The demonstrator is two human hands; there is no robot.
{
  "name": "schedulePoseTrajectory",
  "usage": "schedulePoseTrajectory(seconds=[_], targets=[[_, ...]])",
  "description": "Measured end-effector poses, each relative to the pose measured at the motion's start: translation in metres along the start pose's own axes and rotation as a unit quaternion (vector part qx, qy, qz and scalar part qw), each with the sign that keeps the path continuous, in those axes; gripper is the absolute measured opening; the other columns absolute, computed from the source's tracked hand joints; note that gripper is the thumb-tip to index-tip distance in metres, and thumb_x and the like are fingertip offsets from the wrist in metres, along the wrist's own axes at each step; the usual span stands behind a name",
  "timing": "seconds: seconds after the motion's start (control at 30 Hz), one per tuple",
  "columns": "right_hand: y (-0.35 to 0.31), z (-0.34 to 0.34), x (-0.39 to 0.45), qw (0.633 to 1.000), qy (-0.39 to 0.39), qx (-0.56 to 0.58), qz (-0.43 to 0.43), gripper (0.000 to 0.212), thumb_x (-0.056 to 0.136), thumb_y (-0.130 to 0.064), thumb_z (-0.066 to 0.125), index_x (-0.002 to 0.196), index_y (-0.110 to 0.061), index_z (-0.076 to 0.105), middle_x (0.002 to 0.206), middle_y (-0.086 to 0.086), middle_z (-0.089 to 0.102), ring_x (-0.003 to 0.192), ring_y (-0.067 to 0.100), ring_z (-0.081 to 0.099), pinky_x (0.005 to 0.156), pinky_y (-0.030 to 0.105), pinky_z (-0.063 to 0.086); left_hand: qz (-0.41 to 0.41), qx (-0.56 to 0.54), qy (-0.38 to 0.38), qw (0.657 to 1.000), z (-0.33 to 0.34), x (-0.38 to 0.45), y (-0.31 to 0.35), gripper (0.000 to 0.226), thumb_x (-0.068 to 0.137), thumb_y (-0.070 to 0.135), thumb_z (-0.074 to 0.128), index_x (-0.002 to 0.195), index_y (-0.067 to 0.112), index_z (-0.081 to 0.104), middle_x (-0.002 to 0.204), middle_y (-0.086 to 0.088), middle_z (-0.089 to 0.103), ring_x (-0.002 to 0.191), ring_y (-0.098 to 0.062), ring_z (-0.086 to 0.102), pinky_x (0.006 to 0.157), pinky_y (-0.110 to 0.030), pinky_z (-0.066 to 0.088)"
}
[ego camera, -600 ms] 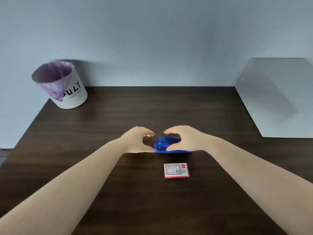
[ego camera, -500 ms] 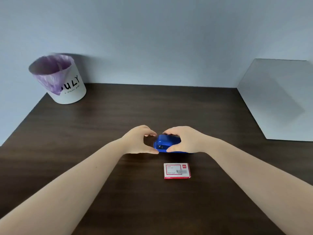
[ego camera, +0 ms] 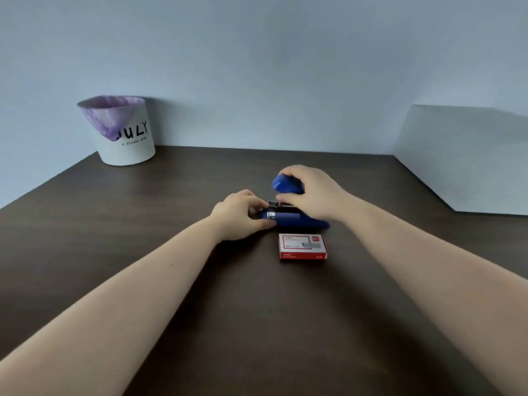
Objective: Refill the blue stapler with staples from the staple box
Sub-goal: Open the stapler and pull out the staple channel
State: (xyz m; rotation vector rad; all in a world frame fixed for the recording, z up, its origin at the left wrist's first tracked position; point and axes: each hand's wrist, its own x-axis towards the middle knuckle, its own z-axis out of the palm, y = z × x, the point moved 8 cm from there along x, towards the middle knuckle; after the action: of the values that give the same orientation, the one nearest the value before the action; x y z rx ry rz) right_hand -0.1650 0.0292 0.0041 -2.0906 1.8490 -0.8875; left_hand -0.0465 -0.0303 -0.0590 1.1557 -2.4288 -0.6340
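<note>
Just behind the red staple box [ego camera: 303,246] on the dark counter [ego camera: 257,324], the blue stapler [ego camera: 294,220] lies hinged open; the left hand [ego camera: 238,217] pinches its base, the right hand [ego camera: 314,192] grips the raised top cover.

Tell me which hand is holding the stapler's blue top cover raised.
The right hand. It grips the blue top cover lifted above the metal staple track, while the left hand pins the stapler base down on the table.
</note>
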Motion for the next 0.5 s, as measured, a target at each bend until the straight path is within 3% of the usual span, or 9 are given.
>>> schedulePoseTrajectory(seconds=[0.13, 0.27, 0.4, 0.5], targets=[[0.001, -0.027, -0.015, 0.994, 0.079, 0.067, 0.037, 0.028, 0.082, -0.024, 0.068, 0.108, -0.02, 0.059, 0.097, -0.008, 0.061, 0.079, 0.003, 0.054, 0.068, 0.016, 0.039, -0.009, 0.038, 0.02, 0.999, -0.005, -0.013, 0.0, 0.038, 0.073, 0.053, 0.065, 0.107, 0.035, 0.064, 0.099, 0.012, 0.05, 0.103, -0.017, 0.053, 0.091, -0.037, 0.044], [0.024, -0.049, -0.029, 0.978, 0.115, 0.147, 0.091, 0.026, 0.083, -0.023, 0.068, 0.106, -0.017, 0.056, 0.104, 0.002, 0.065, 0.094, 0.018, 0.061, 0.081, 0.026, 0.049, -0.021, 0.04, 0.012, 0.999, -0.007, -0.019, -0.008, 0.038, 0.074, 0.055, 0.063, 0.108, 0.038, 0.062, 0.102, 0.01, 0.052, 0.107, -0.017, 0.051, 0.093, -0.038, 0.042], [0.072, -0.057, -0.064, 0.906, 0.171, 0.352, 0.16, 0.025, 0.089, -0.008, 0.06, 0.112, -0.013, 0.052, 0.116, 0.015, 0.054, 0.104, 0.026, 0.062, 0.092, 0.048, 0.053, -0.016, 0.048, 0.019, 0.999, -0.011, -0.018, -0.009, 0.039, 0.075, 0.055, 0.062, 0.11, 0.038, 0.061, 0.101, 0.011, 0.05, 0.106, -0.017, 0.05, 0.093, -0.039, 0.042], [0.105, -0.041, -0.089, 0.873, 0.178, 0.402, 0.211, 0.031, 0.09, -0.008, 0.056, 0.12, -0.014, 0.052, 0.123, 0.016, 0.051, 0.106, 0.027, 0.062, 0.091, 0.046, 0.054, -0.018, 0.04, 0.015, 0.999, -0.008, -0.017, -0.012, 0.039, 0.074, 0.054, 0.063, 0.109, 0.038, 0.062, 0.1, 0.012, 0.051, 0.105, -0.016, 0.051, 0.092, -0.038, 0.043]])
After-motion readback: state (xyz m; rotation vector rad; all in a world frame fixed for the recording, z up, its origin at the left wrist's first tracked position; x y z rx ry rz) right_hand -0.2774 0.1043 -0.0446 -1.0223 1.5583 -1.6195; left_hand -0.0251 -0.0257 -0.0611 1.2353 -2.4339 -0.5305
